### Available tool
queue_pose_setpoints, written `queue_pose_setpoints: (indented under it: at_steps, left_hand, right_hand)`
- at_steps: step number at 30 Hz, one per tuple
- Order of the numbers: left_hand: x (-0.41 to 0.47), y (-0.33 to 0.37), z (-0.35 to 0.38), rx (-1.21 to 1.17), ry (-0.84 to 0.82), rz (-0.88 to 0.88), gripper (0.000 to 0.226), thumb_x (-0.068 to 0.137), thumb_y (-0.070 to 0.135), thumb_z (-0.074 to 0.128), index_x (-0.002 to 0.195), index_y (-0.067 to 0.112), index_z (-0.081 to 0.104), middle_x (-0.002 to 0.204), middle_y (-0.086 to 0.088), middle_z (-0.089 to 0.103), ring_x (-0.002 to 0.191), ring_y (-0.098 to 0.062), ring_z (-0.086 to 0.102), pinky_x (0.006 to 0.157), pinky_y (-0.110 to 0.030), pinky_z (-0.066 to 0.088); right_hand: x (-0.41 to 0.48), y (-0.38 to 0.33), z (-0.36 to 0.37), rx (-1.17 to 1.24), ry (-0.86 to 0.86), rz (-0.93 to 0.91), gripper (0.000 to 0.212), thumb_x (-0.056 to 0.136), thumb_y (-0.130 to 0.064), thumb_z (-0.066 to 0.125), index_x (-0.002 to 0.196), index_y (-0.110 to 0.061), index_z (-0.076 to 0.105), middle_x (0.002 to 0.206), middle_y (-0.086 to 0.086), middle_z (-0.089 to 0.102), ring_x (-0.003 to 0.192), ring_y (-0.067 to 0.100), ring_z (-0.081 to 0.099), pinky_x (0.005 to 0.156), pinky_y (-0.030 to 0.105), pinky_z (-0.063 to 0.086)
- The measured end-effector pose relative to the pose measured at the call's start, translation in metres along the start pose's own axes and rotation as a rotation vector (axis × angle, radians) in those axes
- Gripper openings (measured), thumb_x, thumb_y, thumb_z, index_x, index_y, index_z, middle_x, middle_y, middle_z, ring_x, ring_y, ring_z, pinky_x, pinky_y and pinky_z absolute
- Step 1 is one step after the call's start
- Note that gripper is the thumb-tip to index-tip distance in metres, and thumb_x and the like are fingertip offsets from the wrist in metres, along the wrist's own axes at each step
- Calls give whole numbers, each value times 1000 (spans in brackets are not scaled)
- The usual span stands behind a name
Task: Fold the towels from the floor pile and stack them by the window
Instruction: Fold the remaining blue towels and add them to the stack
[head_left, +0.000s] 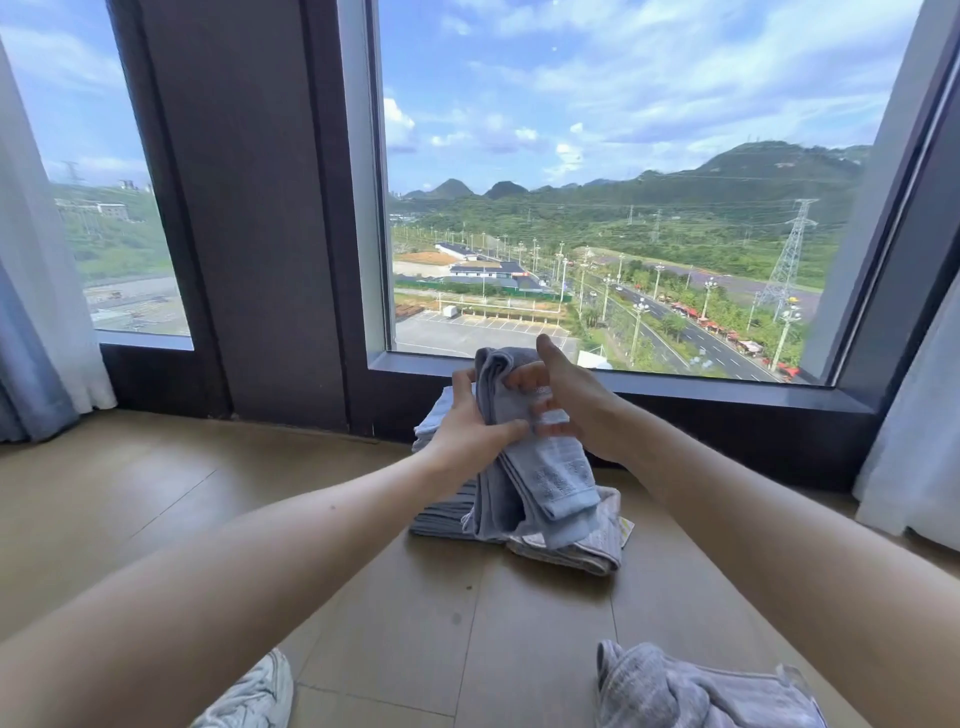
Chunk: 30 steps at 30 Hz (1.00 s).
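A grey-blue towel (540, 478) hangs doubled over in front of the window, held up by both hands. My left hand (470, 426) grips its left side with thumb across the cloth. My right hand (563, 400) pinches it from the right near the top fold. Right behind and below it, a stack of folded towels (441, 512) sits on the floor under the window sill, with a striped beige towel (587, 551) lying at its front right. A crumpled grey towel pile (691, 691) lies at the bottom right, near me.
Wooden floor (260, 499) runs up to a dark window frame (675, 395). Curtains hang at the far left (36, 332) and far right (914, 447). A white shoe (249, 696) shows at the bottom edge.
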<state>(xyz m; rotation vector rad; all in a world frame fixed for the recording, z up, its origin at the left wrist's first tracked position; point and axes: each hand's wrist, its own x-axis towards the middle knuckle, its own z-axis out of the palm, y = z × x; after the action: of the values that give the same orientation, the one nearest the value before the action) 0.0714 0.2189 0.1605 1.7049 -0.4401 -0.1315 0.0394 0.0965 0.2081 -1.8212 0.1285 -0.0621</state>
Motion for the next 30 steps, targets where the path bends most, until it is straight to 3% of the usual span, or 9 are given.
queue_pose_setpoints:
  at_steps: [2, 5, 8, 11, 14, 17, 22, 25, 30]
  left_hand:
    - [3, 2, -2, -47, 48, -33, 47, 84, -1, 59, 117, 21, 35, 97, -7, 59, 85, -21, 62, 80, -39, 55]
    - [7, 8, -7, -80, 80, -45, 35, 80, -6, 54, 108, 15, 46, 87, -9, 58, 75, -23, 60, 69, -35, 53]
    - [7, 17, -14, -162, 103, -47, 24, 83, -5, 51, 101, 11, 49, 76, -6, 55, 60, -15, 57, 51, -23, 50]
    - [10, 23, -24, -344, 135, -138, 16, 84, -2, 51, 98, 7, 48, 67, -7, 52, 44, -12, 57, 42, -18, 47]
    - [17, 23, -33, -466, 43, -387, 19, 85, 16, 54, 101, 6, 52, 75, -12, 58, 60, -24, 59, 48, -27, 54]
    - [21, 16, -38, -390, 5, -519, 43, 87, 36, 56, 115, 3, 57, 85, -12, 64, 63, -25, 62, 46, -27, 52]
    - [9, 23, -41, -264, -32, -567, 66, 83, 55, 58, 130, 11, 43, 102, -9, 63, 75, -26, 66, 53, -32, 55]
    - [0, 32, -45, -136, -42, -463, 76, 84, 43, 64, 142, 35, 15, 108, -3, 44, 89, -27, 60, 67, -39, 56]
    - [-17, 40, -46, 55, -122, -345, 72, 85, 26, 68, 138, 41, 21, 97, -3, 50, 79, -25, 65, 63, -34, 57]
  right_hand:
    - [1, -1, -6, -89, -29, -41, 59, 100, -49, 18, 89, -16, 66, 90, -7, 58, 81, 8, 49, 87, 32, 41]
    - [6, 10, -16, -133, 88, -129, 31, 97, -35, 43, 80, -25, 66, 100, -1, 60, 86, 12, 52, 73, 21, 42]
    - [11, 29, -30, -187, 302, -131, 6, 86, -35, 62, 87, -40, 61, 128, 3, 47, 118, 24, 43, 98, 36, 38]
    - [5, 39, -38, 140, 135, 111, 55, 81, -49, 64, 127, -23, 48, 127, 8, 53, 105, 25, 56, 90, 39, 46]
    - [-7, 39, -40, 356, -121, 273, 54, 81, -59, 55, 95, -8, 68, 82, 10, 71, 64, 22, 68, 58, 28, 56]
    - [-3, 43, -38, 377, -129, 260, 36, 86, -43, 58, 90, -8, 65, 68, 8, 69, 52, 18, 65, 49, 24, 54]
    - [7, 46, -30, 279, 83, 175, 33, 88, -24, 62, 117, -13, 55, 100, 15, 69, 76, 28, 67, 66, 36, 55]
    - [6, 44, -26, 329, 136, 123, 52, 88, -18, 61, 135, -25, 42, 116, 17, 61, 85, 31, 67, 63, 36, 55]
    - [-10, 32, -23, 354, 108, 105, 62, 92, -17, 56, 142, -40, 27, 126, 14, 52, 84, 31, 64, 61, 36, 53]
